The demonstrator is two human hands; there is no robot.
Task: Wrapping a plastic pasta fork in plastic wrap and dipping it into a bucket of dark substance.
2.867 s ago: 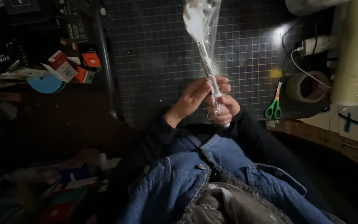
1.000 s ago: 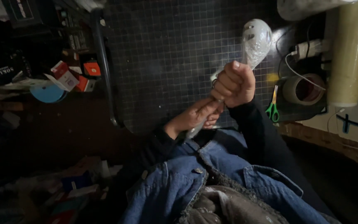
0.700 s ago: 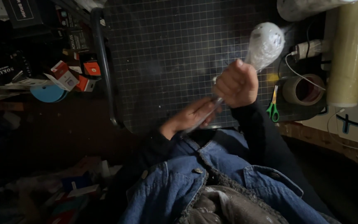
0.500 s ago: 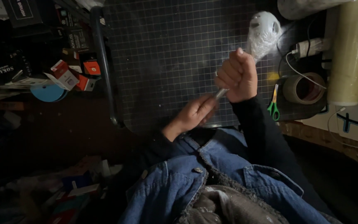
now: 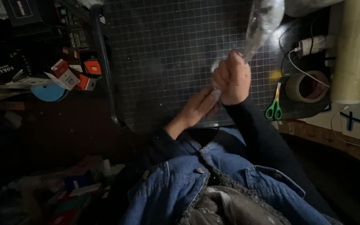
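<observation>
Clear plastic bag upper centre of frame, neck bunched in right hand, fist clamped tight so twist holds. Left hand just below, fingers pinching tail end. Green scissors, tape roll parked right, within reach.

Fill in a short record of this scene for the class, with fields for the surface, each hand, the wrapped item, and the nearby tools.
Surface: dark gridded cutting mat
Right hand: fist closed round the neck of the clear plastic wrap
Left hand: fingers at the wrap's lower tail
Wrapped item: pale contents, unclear
Nearby tools: green-handled scissors, tape roll, large film roll
</observation>
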